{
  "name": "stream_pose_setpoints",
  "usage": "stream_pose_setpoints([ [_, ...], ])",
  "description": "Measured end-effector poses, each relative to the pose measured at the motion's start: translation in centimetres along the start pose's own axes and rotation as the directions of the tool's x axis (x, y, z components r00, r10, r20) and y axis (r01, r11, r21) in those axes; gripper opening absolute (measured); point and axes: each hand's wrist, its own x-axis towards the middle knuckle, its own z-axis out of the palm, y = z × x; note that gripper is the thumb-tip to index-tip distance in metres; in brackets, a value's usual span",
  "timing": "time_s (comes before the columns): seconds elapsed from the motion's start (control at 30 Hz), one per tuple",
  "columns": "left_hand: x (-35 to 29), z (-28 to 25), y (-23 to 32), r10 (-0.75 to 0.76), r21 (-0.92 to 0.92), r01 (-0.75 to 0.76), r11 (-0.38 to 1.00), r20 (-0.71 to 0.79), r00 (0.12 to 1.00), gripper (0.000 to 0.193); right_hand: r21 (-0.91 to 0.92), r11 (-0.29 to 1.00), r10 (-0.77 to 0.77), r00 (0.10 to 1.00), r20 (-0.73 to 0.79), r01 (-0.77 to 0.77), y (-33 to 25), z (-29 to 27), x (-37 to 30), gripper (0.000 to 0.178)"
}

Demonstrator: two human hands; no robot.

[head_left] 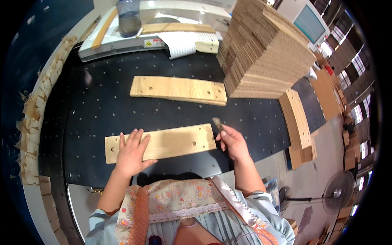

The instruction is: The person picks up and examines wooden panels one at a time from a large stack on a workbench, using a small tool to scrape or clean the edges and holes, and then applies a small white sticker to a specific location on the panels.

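A pale wooden board [171,143] with drilled holes near its ends lies on the black table in front of me. My left hand [134,152] rests flat on the board's left part, fingers spread. Just past the board's right end, my right hand [232,142] is closed round the handle of a small brush [217,121], its pale bristles pointing up and away. Farther back lie more drilled boards [177,88], stacked one on another.
A tall stack of brown fibreboard sheets [265,53] stands at the back right. Beside it, more wooden boards [297,118] are piled along the table's right edge. A white machine [122,44] at the back carries a water jug [128,18]. A fan [337,192] stands on the floor.
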Motion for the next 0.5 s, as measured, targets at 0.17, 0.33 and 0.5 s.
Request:
stream_pose_setpoints([
  [0.17, 0.1, -0.3, -0.6, 0.005, -0.077, -0.009, 0.997, -0.047, 0.999, 0.076, -0.084, 0.996, -0.028, 0.988, 0.154, 0.041, -1.5, 4.0, 4.7, 0.018],
  [0.33, 0.3, 0.2, -0.9, 0.02, -0.132, -0.034, 0.991, -0.101, 0.995, 0.073, -0.148, 0.989, 0.04, 0.988, 0.151, -0.018, -4.4, 8.6, 10.8, 0.03],
  [0.5, 0.2, 0.3, -1.1, 0.024, -0.127, -0.034, 0.991, -0.079, 0.997, 0.074, 0.069, 0.997, -0.028, 0.992, 0.125, 0.019, -7.5, 11.6, 20.1, 0.034],
])
